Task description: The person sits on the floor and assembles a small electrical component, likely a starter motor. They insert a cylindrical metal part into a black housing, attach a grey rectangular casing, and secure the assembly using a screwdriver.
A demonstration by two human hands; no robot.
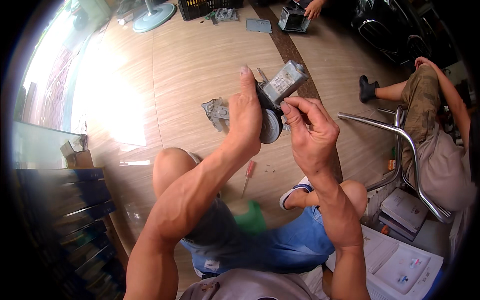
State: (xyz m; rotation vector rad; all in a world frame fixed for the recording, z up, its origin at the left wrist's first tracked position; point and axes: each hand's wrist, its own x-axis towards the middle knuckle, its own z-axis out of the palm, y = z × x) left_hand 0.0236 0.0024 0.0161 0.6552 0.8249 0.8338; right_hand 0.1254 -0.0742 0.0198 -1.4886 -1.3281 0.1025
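My left hand (244,117) grips a small electric motor with a silver boxy metal housing (285,84), its thumb pointing up. Below the housing, the motor has a black gear case and a round grey disc (271,127). Close against the case, my right hand (316,132) has thumb and forefinger pinched together; whatever is between them is too small to make out. A grey metal bracket (216,114) shows left of my left wrist; whether it joins the motor is hidden. On the floor below lies a screwdriver (249,172) with a red handle.
Small bits lie beside the screwdriver. Green plastic (251,220) shows between my legs. At right, a person sits near a chrome tube frame (415,145); another person's hand (314,9) touches a metal box (294,21). A black crate (207,9) and flat metal plate (259,25) are farther off.
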